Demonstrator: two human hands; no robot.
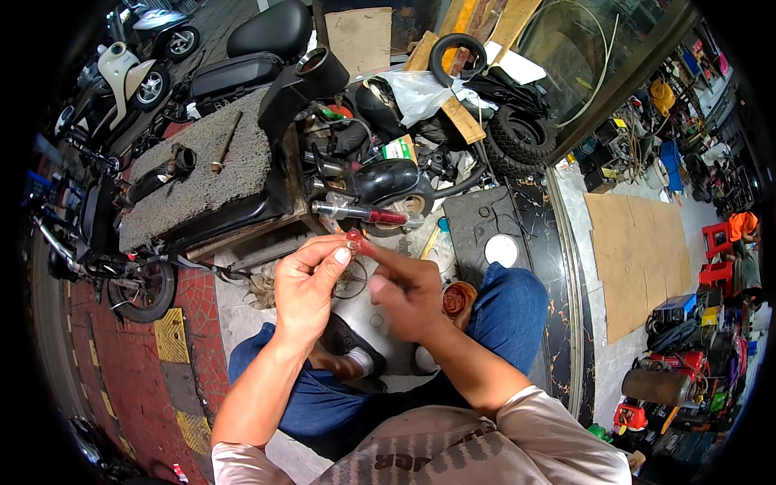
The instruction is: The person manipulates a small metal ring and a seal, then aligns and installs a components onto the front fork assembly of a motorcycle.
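Note:
My left hand (305, 279) is closed, thumb against fingers, on a small shiny ring-like part (353, 245) smeared with red grease. My right hand (408, 295) reaches in from the other side. Its index finger is stretched out, its tip coated red and touching the part; the thumb is apart and blurred by motion. Just beside my right hand, a round tub of reddish grease (458, 299) stands near my knee. Beyond my hands lies a tube-shaped part, silver with a red section (380, 215). The small part's exact kind is too hidden to tell.
A carpet-covered bench (234, 141) at the left carries a rod (229, 141) and a dark pipe piece (182, 159). Tyres (521, 136) and scrap pile up ahead. A white round lid (501, 250) lies on the right. Cardboard (638, 255) covers floor farther right.

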